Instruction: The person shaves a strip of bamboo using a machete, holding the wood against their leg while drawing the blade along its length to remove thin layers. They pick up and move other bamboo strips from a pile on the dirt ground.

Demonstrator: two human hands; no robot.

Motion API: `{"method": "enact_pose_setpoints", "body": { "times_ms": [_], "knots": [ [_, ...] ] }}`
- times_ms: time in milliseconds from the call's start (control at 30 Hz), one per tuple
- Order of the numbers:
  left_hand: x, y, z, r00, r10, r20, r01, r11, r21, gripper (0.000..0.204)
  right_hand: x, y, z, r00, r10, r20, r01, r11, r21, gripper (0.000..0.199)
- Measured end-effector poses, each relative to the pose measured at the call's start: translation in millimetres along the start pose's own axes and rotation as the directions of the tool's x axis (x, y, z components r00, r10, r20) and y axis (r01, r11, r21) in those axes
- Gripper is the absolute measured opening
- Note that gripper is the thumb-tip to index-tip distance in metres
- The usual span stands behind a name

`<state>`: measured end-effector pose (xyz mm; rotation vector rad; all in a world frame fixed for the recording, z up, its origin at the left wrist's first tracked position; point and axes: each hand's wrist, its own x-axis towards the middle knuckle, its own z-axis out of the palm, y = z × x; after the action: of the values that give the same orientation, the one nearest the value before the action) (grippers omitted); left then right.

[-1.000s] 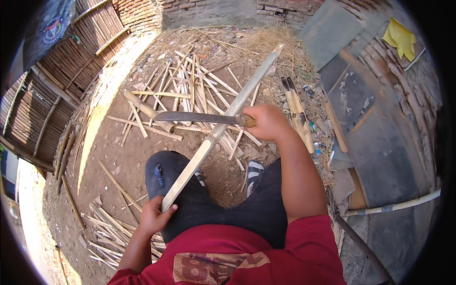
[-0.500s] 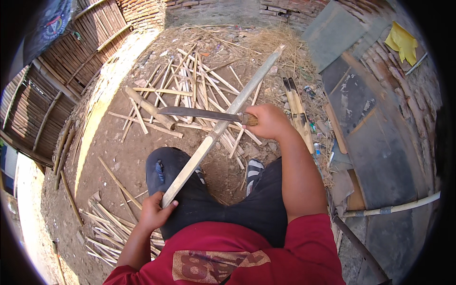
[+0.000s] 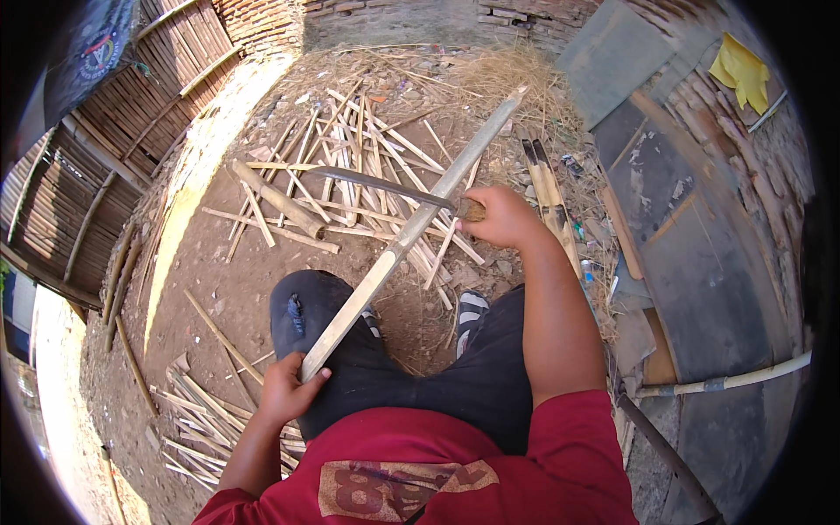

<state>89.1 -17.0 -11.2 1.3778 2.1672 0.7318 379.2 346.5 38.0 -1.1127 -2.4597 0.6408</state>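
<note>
The left hand (image 3: 287, 391) grips the wooden strip (image 3: 350, 319), which slants over the left thigh (image 3: 302, 319); the right hand (image 3: 500, 219) grips the knife (image 3: 385, 185), its tip now swung forward, seemingly crossing more squarely.

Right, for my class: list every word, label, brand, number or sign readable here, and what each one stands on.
I'll place the printing without copying it:
Maroon T-shirt: large dark characters on a tan chest panel.
Dark blue tarpaulin, upper left: round emblem, lettering too small to read.
Machete and bamboo strip: no lettering visible.
</note>
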Motion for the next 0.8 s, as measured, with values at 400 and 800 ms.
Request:
{"method": "enact_pose_setpoints", "body": {
  "times_ms": [400, 800],
  "knots": [
    [0.8, -4.1, 2.8, 1.000, 0.016, -0.015, -0.015, 1.000, 0.027, 0.040, -0.5, -6.3, 1.0, 0.998, 0.039, -0.055, -0.038, 0.999, 0.004, 0.051],
    [0.4, 4.6, -0.4, 1.000, 0.010, -0.013, -0.009, 0.998, 0.058, 0.041, 1.3, -18.6, 5.9, 0.999, -0.015, 0.036, 0.017, 0.999, -0.040, 0.050]
  ]
}}
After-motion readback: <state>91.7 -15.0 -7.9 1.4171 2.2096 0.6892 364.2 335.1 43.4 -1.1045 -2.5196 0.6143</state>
